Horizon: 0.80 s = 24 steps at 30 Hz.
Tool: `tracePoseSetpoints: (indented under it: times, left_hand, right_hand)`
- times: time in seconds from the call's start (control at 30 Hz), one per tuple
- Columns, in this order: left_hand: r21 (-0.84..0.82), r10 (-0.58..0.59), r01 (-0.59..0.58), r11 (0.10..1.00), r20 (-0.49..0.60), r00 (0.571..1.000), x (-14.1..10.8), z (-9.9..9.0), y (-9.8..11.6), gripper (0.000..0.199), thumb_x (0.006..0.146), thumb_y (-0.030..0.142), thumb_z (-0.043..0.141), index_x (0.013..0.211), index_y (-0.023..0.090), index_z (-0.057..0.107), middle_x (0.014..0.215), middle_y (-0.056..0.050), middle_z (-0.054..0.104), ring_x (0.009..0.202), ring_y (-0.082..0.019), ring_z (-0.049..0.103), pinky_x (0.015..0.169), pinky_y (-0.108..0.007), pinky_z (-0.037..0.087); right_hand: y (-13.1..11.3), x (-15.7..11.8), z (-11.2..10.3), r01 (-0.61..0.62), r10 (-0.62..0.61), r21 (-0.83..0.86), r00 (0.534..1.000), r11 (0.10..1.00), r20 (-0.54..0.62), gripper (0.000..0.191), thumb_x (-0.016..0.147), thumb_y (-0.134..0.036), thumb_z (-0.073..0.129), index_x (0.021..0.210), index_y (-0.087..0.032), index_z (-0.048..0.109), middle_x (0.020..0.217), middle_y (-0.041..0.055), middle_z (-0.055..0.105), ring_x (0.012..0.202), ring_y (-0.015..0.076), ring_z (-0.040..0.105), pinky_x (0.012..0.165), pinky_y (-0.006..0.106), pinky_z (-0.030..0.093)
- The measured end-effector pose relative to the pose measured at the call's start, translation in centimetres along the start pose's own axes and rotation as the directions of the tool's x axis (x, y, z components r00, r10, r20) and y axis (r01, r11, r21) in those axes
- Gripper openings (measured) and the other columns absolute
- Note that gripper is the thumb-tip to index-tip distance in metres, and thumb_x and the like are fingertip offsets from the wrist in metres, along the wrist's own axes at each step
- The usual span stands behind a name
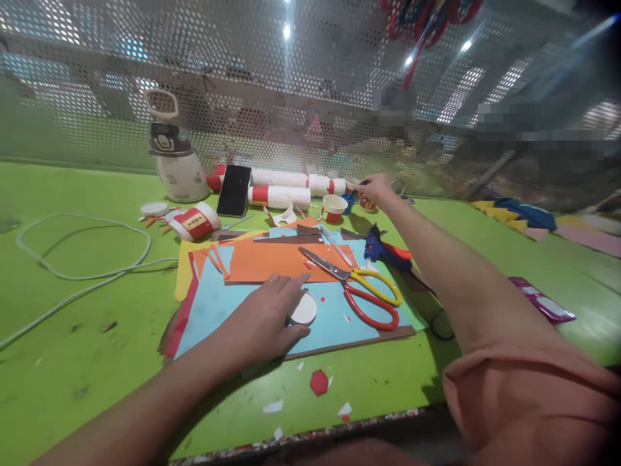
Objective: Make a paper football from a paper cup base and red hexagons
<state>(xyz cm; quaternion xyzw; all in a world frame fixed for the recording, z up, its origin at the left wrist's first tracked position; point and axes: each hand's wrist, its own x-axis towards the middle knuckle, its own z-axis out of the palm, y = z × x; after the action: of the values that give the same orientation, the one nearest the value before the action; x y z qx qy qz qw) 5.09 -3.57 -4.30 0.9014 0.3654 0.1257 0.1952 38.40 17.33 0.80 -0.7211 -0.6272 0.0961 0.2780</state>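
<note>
Over the light blue paper (334, 327), my left hand (264, 317) curves around a small white disc (304, 309), its thumb and fingers at the disc's edge. My right hand (377, 189) reaches to the back of the table, fingers pinched together beside small paper cups. What it pinches looks dark and small; I cannot make it out. Just left of it stand a blue cup (347, 203) and a red-and-white paper cup (334, 208). Scissors (347, 275) with one yellow and one red handle lie half open on the paper stack, right of my left hand.
A blue glue gun (383, 249) lies under my right forearm. Rows of white cups (281, 178), a phone (235, 191) and a bottle (179, 168) line the back before a perforated metal panel. A pale cable (87, 277) loops at left. A red hexagon (319, 382) lies near the front edge.
</note>
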Motion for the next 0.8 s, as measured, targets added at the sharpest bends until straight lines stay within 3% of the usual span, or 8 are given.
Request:
tracePoseSetpoints:
  times: [0.13,0.27,0.53,0.8]
  left_hand:
    - [-0.009,0.000,0.000,1.000,0.008,1.000,0.0,-0.2,0.1,0.065,0.081,0.031,0.058,0.140,0.013,0.036,0.119,-0.014,0.058,0.108,-0.030,0.050,0.090,-0.044,0.042]
    - [-0.025,-0.007,0.007,1.000,0.007,1.000,-0.1,-0.2,0.0,0.065,0.081,0.032,0.058,0.140,0.014,0.036,0.117,-0.014,0.059,0.107,-0.030,0.051,0.089,-0.044,0.043]
    - [-0.029,-0.011,0.010,1.000,-0.041,0.999,0.0,0.3,-0.3,0.060,0.085,0.037,0.054,0.139,0.016,0.039,0.117,-0.013,0.060,0.109,-0.030,0.053,0.088,-0.043,0.045]
    - [0.024,-0.003,0.005,1.000,-0.047,0.999,0.4,-0.1,-0.5,0.060,0.084,0.036,0.055,0.138,0.015,0.041,0.131,-0.013,0.056,0.116,-0.031,0.049,0.098,-0.045,0.039]
  right_hand:
    - [0.1,0.1,0.3,-0.143,0.144,-0.044,0.989,0.989,0.022,0.029,0.093,-0.029,0.057,0.119,-0.017,0.058,0.120,0.0090,0.061,0.098,0.0215,0.063,0.082,0.041,0.054]
    - [0.2,0.3,0.5,-0.191,0.193,-0.092,0.981,0.977,0.020,0.028,0.093,-0.030,0.057,0.119,-0.017,0.058,0.119,0.0089,0.061,0.097,0.0210,0.063,0.081,0.041,0.054]
    - [-0.7,-0.3,-0.4,-0.135,0.117,-0.242,0.989,0.961,-0.087,0.028,0.093,-0.030,0.058,0.118,-0.017,0.059,0.121,0.0083,0.060,0.100,0.0225,0.063,0.083,0.042,0.053]
    - [-3.2,-4.5,-3.3,-0.094,0.047,-0.358,0.989,0.929,-0.138,0.025,0.094,-0.030,0.055,0.114,-0.015,0.061,0.116,0.0077,0.062,0.102,0.0228,0.062,0.086,0.045,0.051]
